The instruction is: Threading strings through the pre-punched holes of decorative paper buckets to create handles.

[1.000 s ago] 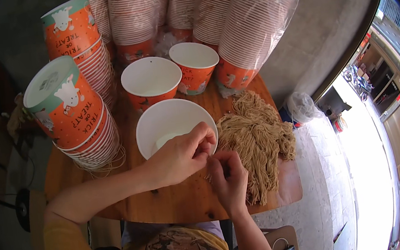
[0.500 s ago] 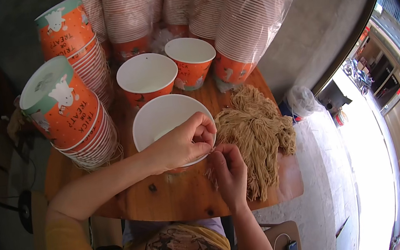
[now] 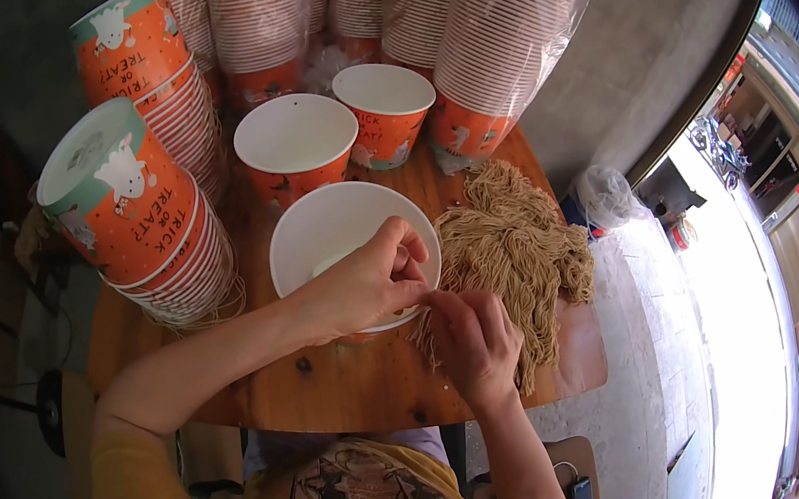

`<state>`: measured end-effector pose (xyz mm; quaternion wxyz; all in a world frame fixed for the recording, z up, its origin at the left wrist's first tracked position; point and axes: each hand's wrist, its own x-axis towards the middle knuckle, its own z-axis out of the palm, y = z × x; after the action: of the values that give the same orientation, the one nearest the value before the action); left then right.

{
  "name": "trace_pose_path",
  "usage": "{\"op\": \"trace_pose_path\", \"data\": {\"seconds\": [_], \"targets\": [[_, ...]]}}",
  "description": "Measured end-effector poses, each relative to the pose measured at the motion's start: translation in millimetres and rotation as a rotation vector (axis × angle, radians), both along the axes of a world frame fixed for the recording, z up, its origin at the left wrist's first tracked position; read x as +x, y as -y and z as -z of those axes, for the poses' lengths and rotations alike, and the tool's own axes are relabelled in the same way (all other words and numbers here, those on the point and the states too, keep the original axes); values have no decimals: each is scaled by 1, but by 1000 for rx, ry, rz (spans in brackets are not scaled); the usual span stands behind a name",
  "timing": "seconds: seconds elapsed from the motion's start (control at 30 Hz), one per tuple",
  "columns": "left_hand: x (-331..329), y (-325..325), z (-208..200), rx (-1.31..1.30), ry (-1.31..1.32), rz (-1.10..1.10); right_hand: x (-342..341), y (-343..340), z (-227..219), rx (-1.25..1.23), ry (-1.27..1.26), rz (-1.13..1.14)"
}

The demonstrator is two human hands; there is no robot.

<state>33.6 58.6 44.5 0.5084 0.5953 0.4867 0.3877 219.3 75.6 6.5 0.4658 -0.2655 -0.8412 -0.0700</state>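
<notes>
A white-lined paper bucket (image 3: 323, 217) stands upright at the near middle of the wooden table. My left hand (image 3: 368, 282) reaches across its mouth, with thumb and forefinger pinched together at the near right rim. There my right hand (image 3: 477, 338) meets it, fingers curled in and tips closed. Whatever lies between the fingertips is too small to make out. Just right of the bucket, a loose heap of tan string (image 3: 506, 251) spreads on the table, partly behind my right hand.
Two open orange buckets, one wide (image 3: 297, 142) and one smaller (image 3: 384, 100), stand behind. Upside-down bucket stacks (image 3: 138, 198) with strings hanging from them rise at left. Plastic-wrapped bucket stacks (image 3: 514, 27) line the back. The wooden table's (image 3: 278, 397) near edge borders my body.
My right hand has turned over and shifted slightly right, its fingers more curled. My left hand stays pinched at the bucket rim. The whole view has shifted a little.
</notes>
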Motion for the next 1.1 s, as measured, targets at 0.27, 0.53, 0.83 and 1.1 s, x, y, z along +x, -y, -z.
{"op": "trace_pose_path", "data": {"seconds": [0.27, 0.53, 0.83, 1.1], "targets": [[1, 3, -1, 43, -44, 13, -1, -5, -21, -134, 136, -92], [7, 4, 8, 122, -7, 25, 1, -13, -34, -1501, -408, -298], [13, 10, 1, 212, -20, 69, 7, -15, -46, -1735, -473, -351], [9, 8, 1, 199, -12, 33, 14, -15, -35, -1766, -585, -486]]}}
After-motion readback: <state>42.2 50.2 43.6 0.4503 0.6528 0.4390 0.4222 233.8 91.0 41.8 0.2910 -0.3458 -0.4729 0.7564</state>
